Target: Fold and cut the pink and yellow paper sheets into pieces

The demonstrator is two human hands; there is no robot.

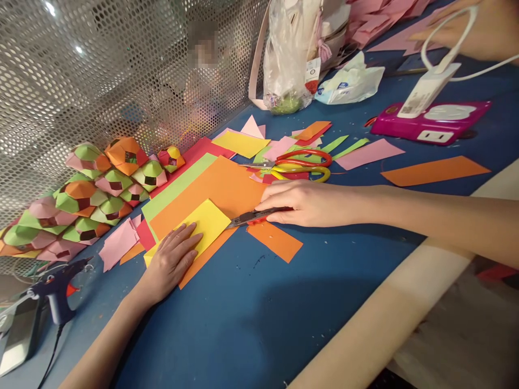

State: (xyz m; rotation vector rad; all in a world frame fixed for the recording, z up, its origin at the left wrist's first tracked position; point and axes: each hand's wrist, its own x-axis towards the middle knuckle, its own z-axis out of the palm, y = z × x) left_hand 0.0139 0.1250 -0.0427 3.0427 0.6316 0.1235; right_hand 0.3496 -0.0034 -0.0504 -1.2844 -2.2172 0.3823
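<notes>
My left hand (172,262) lies with its fingers stretched across a yellow sheet of paper (211,219), pressing it flat. My right hand (290,201) grips a dark utility knife (244,217), whose tip meets the yellow sheet's right edge. Larger orange (221,183) and light green (178,183) sheets lie beneath the yellow one. An orange strip (275,240) rests just below the knife. Above my right hand are scissors with red and yellow handles (304,163), lying on paper scraps.
Folded paper shapes (115,181) are piled against the perforated metal screen (133,70). A glue gun (59,297) stands at left beside a phone (20,335). At upper right are a purple power strip (399,121), a tissue pack (351,84), a plastic bag (286,59) and another person's hand (478,29).
</notes>
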